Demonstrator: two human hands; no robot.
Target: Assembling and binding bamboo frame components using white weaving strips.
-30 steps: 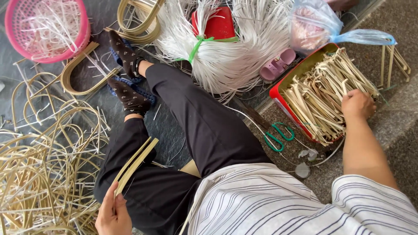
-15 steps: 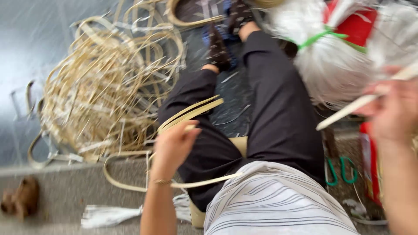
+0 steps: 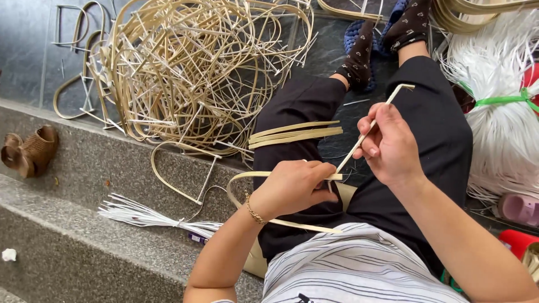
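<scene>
**Cane strips worked over the lap**

Pale cane fills both hands. The left hand [image 3: 295, 188] is closed on a bent cane loop [image 3: 247, 178] above the black-trousered lap [image 3: 438, 129]. The right hand [image 3: 390, 147] pinches a thin cane strip [image 3: 368, 132], its bent tip pointing away. Loose strips [image 3: 295, 133] rest on the left thigh; a tangled cane heap [image 3: 191, 73] lies on the stone floor [image 3: 33, 62].

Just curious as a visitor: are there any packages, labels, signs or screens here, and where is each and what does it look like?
None clearly in view.
Nearest to one: a small dark band around the white strip bundle on the step; too small to tell whether it is a label.
</scene>
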